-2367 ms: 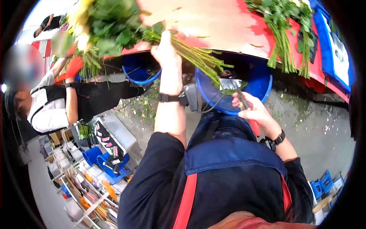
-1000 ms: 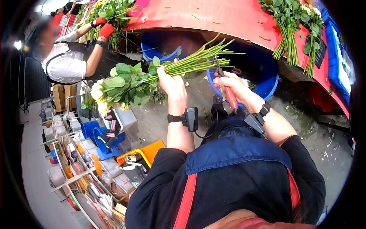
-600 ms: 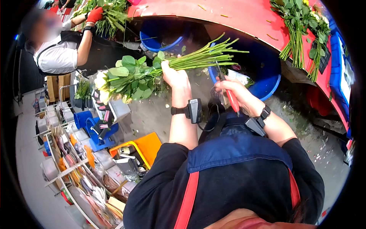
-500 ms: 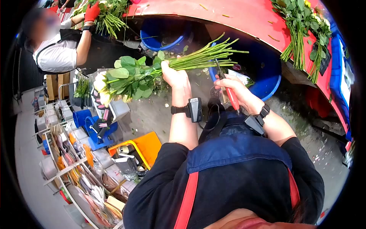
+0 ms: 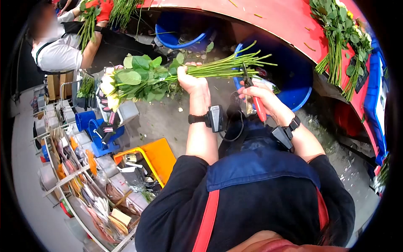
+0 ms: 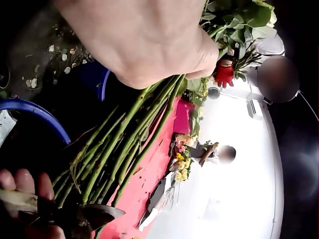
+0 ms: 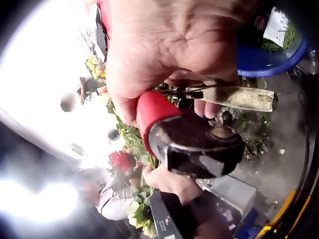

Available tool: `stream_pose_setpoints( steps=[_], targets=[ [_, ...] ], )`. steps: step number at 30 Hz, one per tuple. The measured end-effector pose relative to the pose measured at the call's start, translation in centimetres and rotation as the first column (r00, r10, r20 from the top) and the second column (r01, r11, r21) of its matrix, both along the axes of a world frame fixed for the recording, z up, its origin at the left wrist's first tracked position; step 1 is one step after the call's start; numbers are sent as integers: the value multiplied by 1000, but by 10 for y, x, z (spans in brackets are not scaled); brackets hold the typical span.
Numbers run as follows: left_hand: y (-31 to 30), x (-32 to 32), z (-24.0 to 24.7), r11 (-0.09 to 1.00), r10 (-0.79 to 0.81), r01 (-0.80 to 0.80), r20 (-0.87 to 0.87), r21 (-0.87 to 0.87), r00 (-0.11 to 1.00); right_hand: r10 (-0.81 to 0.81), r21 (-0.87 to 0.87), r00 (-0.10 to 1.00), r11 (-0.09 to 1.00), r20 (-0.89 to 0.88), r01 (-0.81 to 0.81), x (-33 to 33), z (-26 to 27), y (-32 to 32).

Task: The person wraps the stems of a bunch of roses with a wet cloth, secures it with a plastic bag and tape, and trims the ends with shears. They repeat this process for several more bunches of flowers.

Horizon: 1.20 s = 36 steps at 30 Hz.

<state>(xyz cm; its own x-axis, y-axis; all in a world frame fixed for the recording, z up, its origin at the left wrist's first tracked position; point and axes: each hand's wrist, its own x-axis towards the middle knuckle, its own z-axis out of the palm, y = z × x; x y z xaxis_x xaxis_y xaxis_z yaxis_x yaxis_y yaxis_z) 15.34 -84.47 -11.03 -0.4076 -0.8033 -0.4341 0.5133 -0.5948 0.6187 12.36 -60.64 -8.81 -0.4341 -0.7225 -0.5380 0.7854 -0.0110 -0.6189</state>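
Note:
My left hand (image 5: 191,80) grips a bunch of roses (image 5: 138,80) by the stems, held level, pale blooms to the left and cut ends pointing right. The stems (image 6: 124,144) run out from under my fist (image 6: 144,45) in the left wrist view. My right hand (image 5: 262,98) grips red-handled pruning shears (image 5: 256,103), their blades at the stem ends (image 5: 247,67) over a blue tub (image 5: 294,90). The right wrist view shows the shears' red grip (image 7: 149,112) and bare second handle (image 7: 234,97) squeezed in my palm.
A red table (image 5: 268,19) curves across the top with more green stems (image 5: 336,46) lying on it. A second blue tub (image 5: 180,33) sits below it. Another person in red gloves (image 5: 105,8) works at top left. Shelves of supplies (image 5: 88,185) and an orange box (image 5: 157,155) stand left.
The bunch came down from the red table to a level hold over the blue tub. My right hand brought the shears up to the stem ends.

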Motion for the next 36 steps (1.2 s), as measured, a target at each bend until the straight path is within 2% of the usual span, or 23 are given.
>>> stream_pose_setpoints(
  steps=[2,3,4,6,11,13,17,19,21,25,29,32,35,36],
  targets=[
    [-6,-3,-4,1000,7,-7,-17,18,1000,9,17,1000,1000,21,-9,0,1,0],
    [0,-8,9,1000,7,-7,3,5,1000,126,18,992,992,15,-126,-2,-3,2],
    [0,-8,7,1000,-6,6,-7,5,1000,97,9,994,995,-42,-97,3,-3,-3],
    [-1,-9,5,1000,-31,31,-23,5,999,59,-3,995,998,84,-59,0,-6,-6],
    [-6,-20,3,1000,13,-13,-16,-13,1000,43,10,998,999,50,-44,2,-2,0],
    [-4,-21,6,999,-20,21,9,-26,1000,12,17,1000,1000,7,-12,-1,1,1],
    [-16,-11,-19,990,-139,138,-18,-22,990,22,53,996,998,92,-27,-12,-4,-7],
    [-13,-15,-16,987,-157,156,-34,-26,987,-28,43,999,999,21,27,-6,-14,-9],
    [-8,-21,-8,989,-146,146,-23,-10,989,-122,30,992,992,-23,123,0,-13,-15],
    [-8,-25,-17,994,-102,105,69,-43,992,-154,127,988,980,21,150,2,-27,-18],
    [-9,-28,-26,998,-27,37,164,-57,986,-77,223,995,973,66,61,-1,-33,-15],
    [-18,-33,-32,1000,21,-21,203,-2,979,-19,178,999,984,32,13,-5,-34,-6],
    [-14,-40,-21,996,63,-75,187,54,980,-64,103,993,993,100,54,0,-33,6],
    [-11,-44,-12,993,79,-92,174,68,982,-35,79,993,997,109,26,-1,-39,9]
  ],
)
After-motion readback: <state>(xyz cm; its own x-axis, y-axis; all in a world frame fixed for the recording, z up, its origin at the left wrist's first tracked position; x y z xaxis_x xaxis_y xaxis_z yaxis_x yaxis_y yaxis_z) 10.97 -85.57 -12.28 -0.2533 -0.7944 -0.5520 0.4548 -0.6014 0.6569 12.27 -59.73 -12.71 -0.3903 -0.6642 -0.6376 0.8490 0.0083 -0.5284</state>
